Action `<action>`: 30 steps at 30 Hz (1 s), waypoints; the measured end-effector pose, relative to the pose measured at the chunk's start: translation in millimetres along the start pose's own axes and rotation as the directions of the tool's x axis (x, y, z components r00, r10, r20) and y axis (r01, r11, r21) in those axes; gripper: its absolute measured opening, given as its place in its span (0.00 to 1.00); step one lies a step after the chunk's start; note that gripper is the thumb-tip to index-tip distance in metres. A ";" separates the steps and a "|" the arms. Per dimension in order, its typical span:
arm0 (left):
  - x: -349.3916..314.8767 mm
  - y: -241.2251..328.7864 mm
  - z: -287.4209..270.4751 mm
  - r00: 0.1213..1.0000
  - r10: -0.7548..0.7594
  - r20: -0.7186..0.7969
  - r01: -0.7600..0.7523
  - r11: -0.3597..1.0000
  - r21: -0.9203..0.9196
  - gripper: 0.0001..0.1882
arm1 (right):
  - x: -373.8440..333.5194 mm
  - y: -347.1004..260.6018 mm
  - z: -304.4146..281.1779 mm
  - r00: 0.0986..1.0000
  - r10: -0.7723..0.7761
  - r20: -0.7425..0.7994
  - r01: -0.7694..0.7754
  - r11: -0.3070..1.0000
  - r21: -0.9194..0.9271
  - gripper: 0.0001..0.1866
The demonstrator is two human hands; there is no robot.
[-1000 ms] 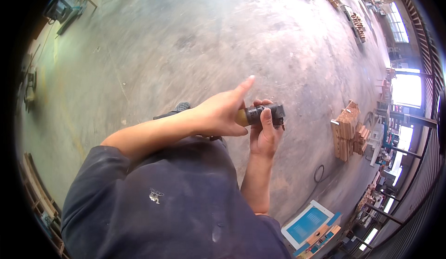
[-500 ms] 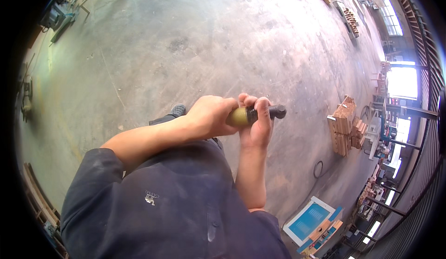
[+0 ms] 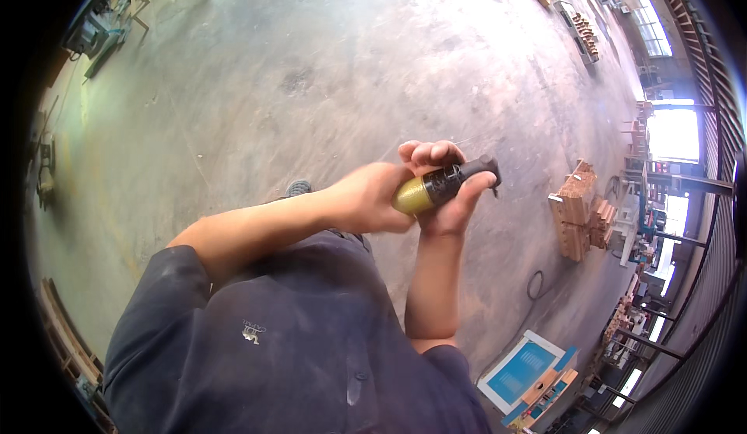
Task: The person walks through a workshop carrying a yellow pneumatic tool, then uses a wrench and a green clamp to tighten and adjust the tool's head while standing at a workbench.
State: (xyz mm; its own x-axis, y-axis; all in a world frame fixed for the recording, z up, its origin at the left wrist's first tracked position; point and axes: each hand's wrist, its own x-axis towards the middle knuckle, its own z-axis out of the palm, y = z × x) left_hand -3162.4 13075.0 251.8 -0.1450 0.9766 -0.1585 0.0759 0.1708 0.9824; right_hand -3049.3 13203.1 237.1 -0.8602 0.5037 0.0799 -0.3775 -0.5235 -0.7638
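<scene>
Held in front of my body is a short cylindrical tool (image 3: 443, 185) with a yellow-green rounded body, a black collar and a dark, bent-looking end. My left hand (image 3: 372, 197) is closed around its yellow-green end. My right hand (image 3: 451, 208) supports it from below and behind. The right thumb lies along the black end, and the right fingers curl up on the far side. The dark end points to the right and slightly away from me. Part of the yellow body is hidden in my left hand, and the tool's exact kind cannot be made out.
A stack of wooden pieces (image 3: 576, 208) stands on the concrete floor (image 3: 311, 68) to the right, with a dark hose (image 3: 535, 285) nearby. A white and blue panel (image 3: 523, 365) is at lower right. Machinery (image 3: 93, 37) sits far left, and long boards (image 3: 71, 333) lie at lower left.
Both hands and the tool have moved right. The tool's dark end has tilted upward and away, and more of the black collar shows. My right thumb has shifted along the dark end.
</scene>
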 end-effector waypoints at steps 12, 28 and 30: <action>8.2 4.6 2.7 1.000 0.002 -0.018 0.005 0.916 0.400 0.07 | -9.0 0.9 2.1 0.987 -0.118 -0.112 0.111 0.992 -0.065 0.15; 25.9 -2.9 -11.7 0.997 0.044 -0.065 -0.028 0.974 0.223 0.09 | 14.3 6.8 -22.2 0.973 -0.079 -0.216 0.069 0.996 -0.054 0.43; 27.5 -6.8 -19.5 0.985 0.058 -0.162 0.027 0.876 0.481 0.10 | 8.5 12.9 -18.0 0.950 -0.054 -0.307 0.036 0.997 -0.062 0.45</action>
State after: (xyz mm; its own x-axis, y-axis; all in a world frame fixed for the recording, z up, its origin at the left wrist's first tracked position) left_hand -3186.1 13098.1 242.7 -0.2978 0.9510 -0.0834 0.5372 0.2391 0.8089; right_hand -3055.3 13213.0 216.4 -0.6915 0.7179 -0.0799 -0.3867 -0.4613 -0.7985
